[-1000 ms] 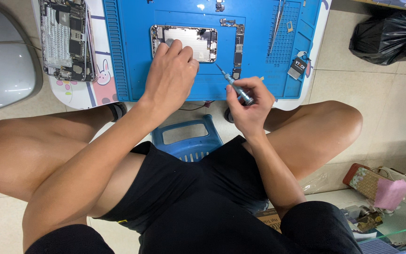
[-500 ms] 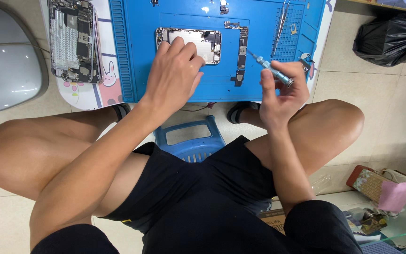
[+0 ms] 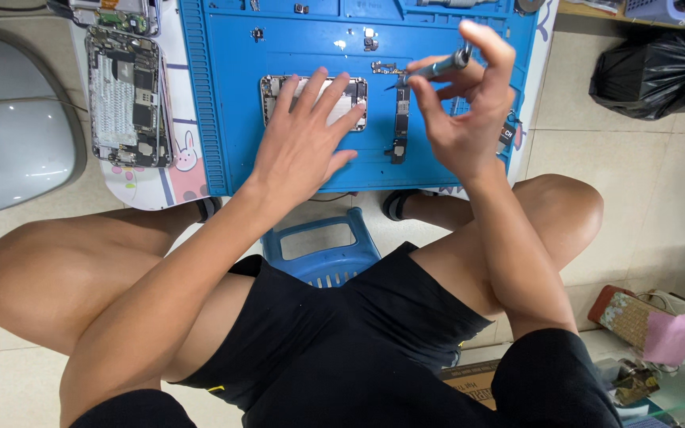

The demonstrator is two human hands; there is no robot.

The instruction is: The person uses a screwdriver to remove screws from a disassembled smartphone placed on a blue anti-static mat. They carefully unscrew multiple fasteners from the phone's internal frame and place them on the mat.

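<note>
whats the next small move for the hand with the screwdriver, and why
Probably bring the screwdriver tip back down to the opened phone. The right hand holds it lifted above the blue mat, tip off any part, while the left hand lies flat on the phone, steadying it.

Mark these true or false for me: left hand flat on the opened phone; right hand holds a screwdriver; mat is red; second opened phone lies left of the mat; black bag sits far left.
1. The left hand lies flat on the opened silver phone chassis. True.
2. The right hand holds the slim grey metal screwdriver. True.
3. The rubber work mat is red. False: it is blue.
4. A second opened phone lies left of the mat. True.
5. The black plastic bag sits far left. False: it is far right.
</note>
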